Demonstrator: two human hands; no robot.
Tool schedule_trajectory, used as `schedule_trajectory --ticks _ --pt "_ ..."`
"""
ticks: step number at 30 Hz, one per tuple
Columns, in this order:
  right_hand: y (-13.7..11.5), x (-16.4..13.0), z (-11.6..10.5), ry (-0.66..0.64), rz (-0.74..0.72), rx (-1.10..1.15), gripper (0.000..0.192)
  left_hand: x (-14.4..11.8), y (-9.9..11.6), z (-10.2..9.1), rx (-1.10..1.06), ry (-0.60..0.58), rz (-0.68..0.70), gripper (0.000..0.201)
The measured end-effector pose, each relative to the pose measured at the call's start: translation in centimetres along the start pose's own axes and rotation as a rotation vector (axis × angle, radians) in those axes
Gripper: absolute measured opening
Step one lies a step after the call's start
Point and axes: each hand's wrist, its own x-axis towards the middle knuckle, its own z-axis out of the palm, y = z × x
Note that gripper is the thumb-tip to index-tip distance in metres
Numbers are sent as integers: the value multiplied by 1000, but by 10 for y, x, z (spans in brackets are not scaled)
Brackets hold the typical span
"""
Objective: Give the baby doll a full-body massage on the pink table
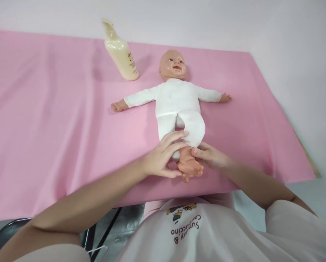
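A baby doll (177,96) in a white long-sleeved top and trousers lies on its back, arms spread and head away from me. My left hand (164,154) curves around one lower leg from the left, its fingers over the trouser cuff and its thumb at the bare foot (190,166). From the right, my right hand (213,156) grips the same leg near the cuff, thumb on top and the other fingers mostly hidden behind it. The doll's other foot is largely covered by my left hand and the nearer foot.
A cream pump bottle (122,60) stands beyond the doll's arm on the left. Pink cloth (56,109) with several creases covers the table and hangs at its front edge. A white wall (206,22) is behind, and a black chair (8,233) is at lower left.
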Motion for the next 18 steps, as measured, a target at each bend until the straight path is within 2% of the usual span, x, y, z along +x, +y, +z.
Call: schedule_trajectory --ticks 6,10,15,18 --pt "-1 0 2 74 -15 -134 62 1 1 1 31 -39 27 94" --pt "-2 -1 1 126 -39 -255 65 0 2 0 -16 -14 33 95" --pt "-4 1 1 79 -49 -312 72 -1 -1 -2 -61 10 12 85" --pt "-6 2 3 83 -62 -315 67 -1 -2 -3 -34 37 25 76"
